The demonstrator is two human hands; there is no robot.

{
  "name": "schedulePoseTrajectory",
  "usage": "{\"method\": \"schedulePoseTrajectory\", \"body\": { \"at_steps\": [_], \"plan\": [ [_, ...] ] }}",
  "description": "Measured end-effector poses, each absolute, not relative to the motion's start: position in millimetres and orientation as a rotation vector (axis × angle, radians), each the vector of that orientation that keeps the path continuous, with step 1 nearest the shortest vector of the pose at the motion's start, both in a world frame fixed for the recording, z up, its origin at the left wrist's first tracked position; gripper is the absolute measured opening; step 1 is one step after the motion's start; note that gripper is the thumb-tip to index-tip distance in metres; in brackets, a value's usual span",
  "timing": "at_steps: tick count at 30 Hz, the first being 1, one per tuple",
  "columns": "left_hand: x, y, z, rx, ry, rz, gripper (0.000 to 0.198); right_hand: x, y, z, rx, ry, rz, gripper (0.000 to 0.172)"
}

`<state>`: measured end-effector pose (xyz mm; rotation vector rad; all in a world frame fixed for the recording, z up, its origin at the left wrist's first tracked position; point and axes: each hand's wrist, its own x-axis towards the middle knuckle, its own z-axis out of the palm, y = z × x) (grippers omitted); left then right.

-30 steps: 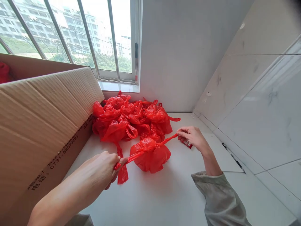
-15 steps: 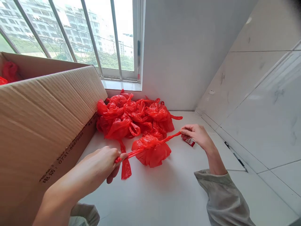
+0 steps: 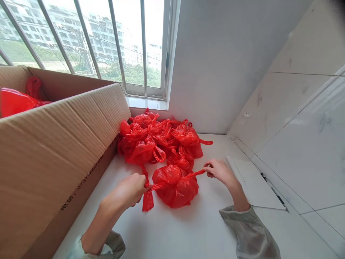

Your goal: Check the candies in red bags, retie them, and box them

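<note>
Gripping one handle strip of the red bag in the left hand, curled into a fist; pinching the other strip between thumb and fingertips of the right hand. Parked on the white counter between both hands, just in front of the pile of tied bags. Risks: tearing the thin film near the knot from pulling too hard (strips stretched to cords); slipping out of the light right pinch. Writing: only on the cardboard box, "0731-" plus further digits, partly blurred; two Chinese characters beside it, not legible.
</note>
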<state>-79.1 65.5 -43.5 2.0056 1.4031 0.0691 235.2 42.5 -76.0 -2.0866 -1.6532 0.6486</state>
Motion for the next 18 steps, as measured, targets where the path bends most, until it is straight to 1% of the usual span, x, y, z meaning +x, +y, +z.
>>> {"method": "schedulePoseTrajectory", "body": {
  "at_steps": [3, 5, 7, 9, 12, 13, 14, 17, 18],
  "plan": [
    [-80, 61, -29, 2.053, 1.401, 0.129, 0.054, 228, 28, -56, -2.143, -1.685, 0.417, 0.025],
    [-80, 59, -25, 2.062, 1.388, 0.154, 0.057, 217, 18, -42, -2.079, -1.767, 0.322, 0.030],
    [-81, 57, -26, 2.082, 1.371, 0.171, 0.057, 200, 12, -35, -1.905, -1.897, 0.385, 0.029],
    [-83, 56, -31, 2.125, 1.360, 0.175, 0.056, 179, 8, -36, -1.722, -1.996, 0.550, 0.027],
    [-87, 54, -33, 2.195, 1.380, 0.129, 0.051, 148, 7, -54, -1.666, -2.042, 0.663, 0.034],
    [-89, 52, -31, 2.203, 1.403, 0.102, 0.048, 141, 8, -63, -1.701, -2.037, 0.646, 0.033],
    [-91, 50, -28, 2.204, 1.430, 0.082, 0.045, 135, 9, -71, -1.734, -2.034, 0.618, 0.028],
    [-97, 36, -12, 2.210, 1.536, 0.060, 0.030, 133, 17, -89, -1.764, -2.080, 0.631, 0.007],
    [-99, 30, -5, 2.211, 1.574, 0.048, 0.025, 135, 20, -90, -1.746, -2.110, 0.671, 0.004]
  ]
}}
